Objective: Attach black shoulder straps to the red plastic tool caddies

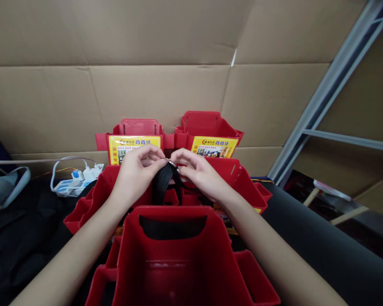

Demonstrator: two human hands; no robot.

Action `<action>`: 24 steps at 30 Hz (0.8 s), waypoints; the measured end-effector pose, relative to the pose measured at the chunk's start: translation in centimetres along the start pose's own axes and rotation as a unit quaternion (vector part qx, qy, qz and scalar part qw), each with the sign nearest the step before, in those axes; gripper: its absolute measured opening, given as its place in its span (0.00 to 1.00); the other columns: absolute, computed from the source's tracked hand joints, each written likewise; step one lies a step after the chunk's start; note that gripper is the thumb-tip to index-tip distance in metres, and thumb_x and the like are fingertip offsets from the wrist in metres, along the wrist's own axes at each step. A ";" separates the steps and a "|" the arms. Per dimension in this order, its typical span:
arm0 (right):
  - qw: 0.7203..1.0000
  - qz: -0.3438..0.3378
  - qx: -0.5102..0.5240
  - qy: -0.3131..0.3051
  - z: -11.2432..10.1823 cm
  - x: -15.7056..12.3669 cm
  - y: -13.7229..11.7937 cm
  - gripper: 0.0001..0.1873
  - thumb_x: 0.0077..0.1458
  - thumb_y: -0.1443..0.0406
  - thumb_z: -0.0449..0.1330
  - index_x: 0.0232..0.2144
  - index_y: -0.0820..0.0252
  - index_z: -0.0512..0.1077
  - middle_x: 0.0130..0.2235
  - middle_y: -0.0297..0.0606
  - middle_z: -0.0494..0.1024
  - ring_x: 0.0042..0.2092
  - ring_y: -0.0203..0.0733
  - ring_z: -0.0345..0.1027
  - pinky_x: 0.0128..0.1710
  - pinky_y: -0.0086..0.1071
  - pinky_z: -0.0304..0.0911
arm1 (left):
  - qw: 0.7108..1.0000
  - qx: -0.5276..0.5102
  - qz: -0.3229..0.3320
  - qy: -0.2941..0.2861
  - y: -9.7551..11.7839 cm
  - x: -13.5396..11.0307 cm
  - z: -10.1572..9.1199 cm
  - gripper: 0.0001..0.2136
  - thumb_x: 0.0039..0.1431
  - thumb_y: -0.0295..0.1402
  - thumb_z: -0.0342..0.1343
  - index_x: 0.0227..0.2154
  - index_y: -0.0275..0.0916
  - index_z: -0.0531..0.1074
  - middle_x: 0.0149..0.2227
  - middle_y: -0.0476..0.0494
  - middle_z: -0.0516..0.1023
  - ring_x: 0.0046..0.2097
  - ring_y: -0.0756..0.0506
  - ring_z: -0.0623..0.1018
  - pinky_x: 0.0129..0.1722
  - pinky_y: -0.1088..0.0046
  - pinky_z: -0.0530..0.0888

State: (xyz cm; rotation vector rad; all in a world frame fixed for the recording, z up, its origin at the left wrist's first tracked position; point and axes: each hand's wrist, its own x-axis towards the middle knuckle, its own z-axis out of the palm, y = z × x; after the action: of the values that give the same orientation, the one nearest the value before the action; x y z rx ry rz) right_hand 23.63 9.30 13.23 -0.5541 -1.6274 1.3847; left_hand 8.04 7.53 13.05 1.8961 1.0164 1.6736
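Both hands meet above a cluster of red plastic bins. My left hand [137, 172] pinches the top of a black webbing strap [162, 183] that hangs down between the hands. My right hand [198, 170] pinches a small metal ring [173, 163] at the strap's upper end, fingers closed. Directly below, nearest me, stands a deep red bin [178, 255] with a dark slot in its far wall. Its inside looks bare.
Two red bins with yellow labels [134, 146] [214, 146] stand at the back against a cardboard wall. A white power strip with plugs [75, 180] lies left on black cloth. A grey metal shelf frame [322, 93] rises at the right.
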 end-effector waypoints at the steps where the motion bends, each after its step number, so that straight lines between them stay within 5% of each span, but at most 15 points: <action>1: 1.000 0.000 -0.015 -0.008 0.1 -0.1 0.0 0.07 0.47 0.72 0.56 0.29 0.57 0.64 0.31 0.29 0.69 0.31 0.29 0.64 0.30 0.23 0.64 | 1.000 0.007 0.004 0.006 0.1 0.0 -0.1 0.02 0.48 0.25 0.57 0.25 0.36 0.69 0.26 0.51 0.73 0.29 0.52 0.73 0.30 0.80 0.70; 3: 1.000 0.006 -0.027 -0.003 0.2 -0.1 -0.1 0.02 0.50 0.68 0.56 0.29 0.58 0.65 0.30 0.30 0.67 0.31 0.30 0.63 0.31 0.25 0.65 | 1.000 0.019 0.011 0.012 0.2 0.1 -0.1 0.02 0.47 0.25 0.57 0.25 0.36 0.69 0.26 0.50 0.73 0.29 0.52 0.73 0.30 0.79 0.71; 11: 0.987 0.022 -0.161 -0.007 -0.1 -0.1 -0.4 0.14 0.52 0.56 0.57 0.24 0.61 0.67 0.27 0.32 0.66 0.29 0.31 0.62 0.31 0.26 0.61 | 0.995 0.096 0.033 0.016 0.6 -0.3 0.2 0.02 0.50 0.25 0.53 0.26 0.37 0.69 0.28 0.49 0.74 0.31 0.50 0.74 0.33 0.77 0.71; 18: 0.942 -0.097 -0.321 0.034 0.4 -0.8 -0.8 0.08 0.52 0.63 0.55 0.24 0.61 0.67 0.26 0.32 0.67 0.29 0.32 0.59 0.28 0.26 0.56 | 0.975 0.195 0.109 0.000 1.3 -0.7 0.1 0.05 0.49 0.22 0.52 0.25 0.38 0.70 0.26 0.51 0.74 0.29 0.52 0.73 0.31 0.79 0.69; 22: 0.911 -0.148 -0.379 0.069 0.4 -0.7 -0.8 0.05 0.50 0.69 0.55 0.24 0.61 0.68 0.29 0.34 0.68 0.32 0.34 0.62 0.30 0.28 0.58 | 0.985 0.150 0.079 -0.027 0.9 -0.5 0.2 0.04 0.49 0.23 0.52 0.26 0.38 0.69 0.29 0.50 0.74 0.31 0.51 0.73 0.33 0.77 0.69; 24: 0.924 -0.153 -0.338 0.090 0.4 -0.6 -0.6 0.04 0.49 0.68 0.56 0.23 0.60 0.67 0.28 0.34 0.67 0.31 0.34 0.62 0.28 0.27 0.60 | 0.992 0.097 0.051 -0.055 0.6 -0.2 0.0 0.03 0.49 0.24 0.53 0.27 0.38 0.69 0.30 0.49 0.73 0.33 0.50 0.73 0.34 0.77 0.69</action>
State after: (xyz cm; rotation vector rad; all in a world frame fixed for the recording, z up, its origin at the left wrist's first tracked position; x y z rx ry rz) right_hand 23.70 8.49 13.61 -0.7527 -1.9257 0.5018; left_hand 8.23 6.96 13.35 2.1725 1.0883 1.5538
